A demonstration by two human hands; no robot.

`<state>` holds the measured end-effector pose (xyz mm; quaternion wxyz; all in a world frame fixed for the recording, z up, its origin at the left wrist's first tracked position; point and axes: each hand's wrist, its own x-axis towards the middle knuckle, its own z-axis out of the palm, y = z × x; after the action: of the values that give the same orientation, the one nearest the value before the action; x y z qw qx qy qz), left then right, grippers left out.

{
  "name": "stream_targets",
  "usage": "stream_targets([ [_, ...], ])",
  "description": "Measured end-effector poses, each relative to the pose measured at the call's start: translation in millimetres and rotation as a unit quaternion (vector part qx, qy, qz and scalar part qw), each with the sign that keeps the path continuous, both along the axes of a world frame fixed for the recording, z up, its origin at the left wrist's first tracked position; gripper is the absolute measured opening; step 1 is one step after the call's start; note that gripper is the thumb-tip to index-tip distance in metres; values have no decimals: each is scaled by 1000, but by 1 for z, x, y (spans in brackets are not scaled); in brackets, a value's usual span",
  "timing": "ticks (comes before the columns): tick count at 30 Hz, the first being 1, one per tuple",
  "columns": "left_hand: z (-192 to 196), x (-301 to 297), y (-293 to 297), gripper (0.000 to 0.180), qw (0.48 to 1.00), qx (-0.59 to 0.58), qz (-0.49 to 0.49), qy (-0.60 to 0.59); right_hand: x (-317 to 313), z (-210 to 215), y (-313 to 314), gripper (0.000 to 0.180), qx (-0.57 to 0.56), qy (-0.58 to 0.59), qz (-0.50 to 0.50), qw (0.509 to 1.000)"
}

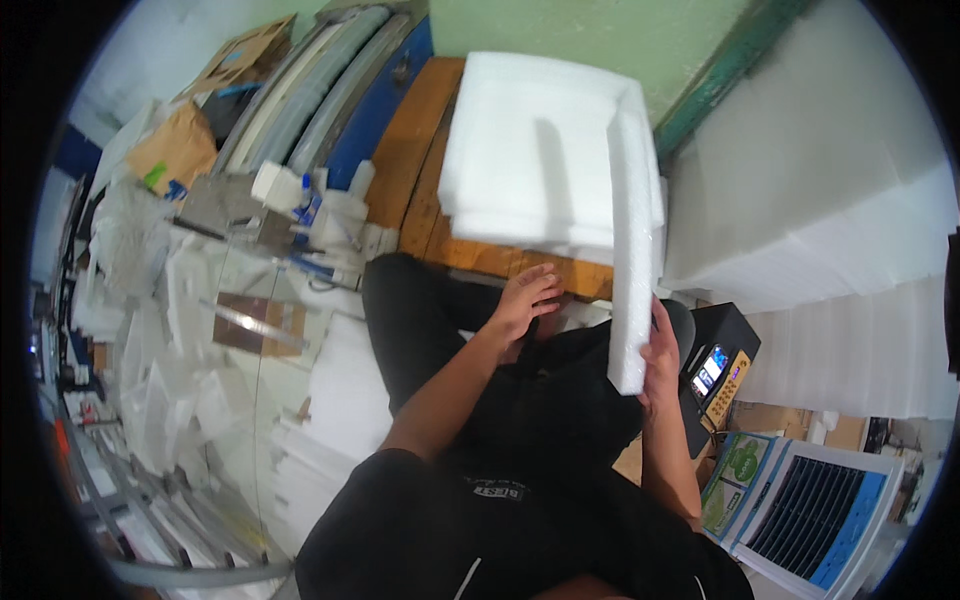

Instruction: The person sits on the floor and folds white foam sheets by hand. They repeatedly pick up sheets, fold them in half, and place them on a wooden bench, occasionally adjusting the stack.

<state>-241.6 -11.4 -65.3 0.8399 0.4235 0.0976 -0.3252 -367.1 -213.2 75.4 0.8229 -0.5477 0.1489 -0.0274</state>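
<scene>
My right hand is closed round the near end of a long white foam strip, which I see narrow side on. Its far end overlaps the right side of a stack of white foam sheets on a wooden bench. Some of my right fingers are hidden behind the strip. In front of the bench edge, above my lap, my left hand is held with fingers apart and nothing in it.
Tall stacks of white foam rise on the right. Below them sit a black box with a lit screen and an air cooler. A white bottle and clutter lie left of the bench, with foam scraps on the floor.
</scene>
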Motion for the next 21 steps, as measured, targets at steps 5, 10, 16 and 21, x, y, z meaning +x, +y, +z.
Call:
stream_targets([
  [5, 72, -32, 76, 73, 991, -73, -44, -108, 20, -13, 46, 102, -340, -59, 128, 930],
  [10, 131, -28, 98, 54, 973, 82, 27, -212, 35, 17, 74, 91, -537, -229, 163, 795],
  [16, 150, -7, 105, 49, 943, 48, -1, -328, 73, 21, 53, 72, -323, -198, 259, 888],
  [21, 149, 39, 104, 52, 946, -13, 8, -324, 125, 53, 69, 72, -455, -287, 268, 799],
])
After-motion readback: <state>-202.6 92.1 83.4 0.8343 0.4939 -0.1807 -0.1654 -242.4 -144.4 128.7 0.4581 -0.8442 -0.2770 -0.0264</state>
